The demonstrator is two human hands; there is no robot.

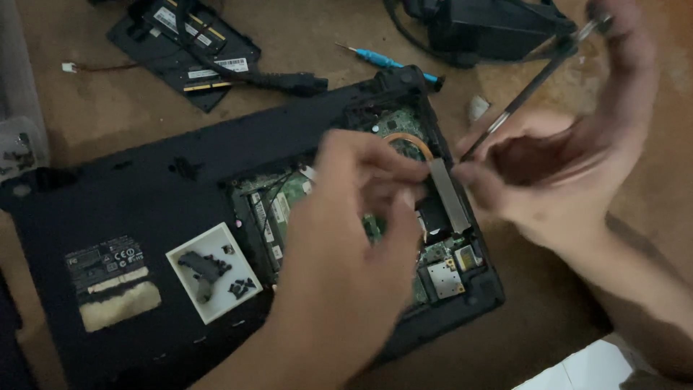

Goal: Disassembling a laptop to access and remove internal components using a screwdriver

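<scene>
One white tray (pixel 189 254) holding dark screws (pixel 242 287), on laptop (pixel 108 195)

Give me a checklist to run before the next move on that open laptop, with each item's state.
1. Laptop lies bottom up with the board exposed: ok.
2. Right hand holds the long screwdriver: ok.
3. Screwdriver tip seated on a screw: cannot tell, fingers hide it.
4. Left hand over the metal strip; firm contact: cannot tell.
5. Loose screws kept in the white tray: ok.
6. Blue screwdriver lies apart on the floor: ok.
</scene>
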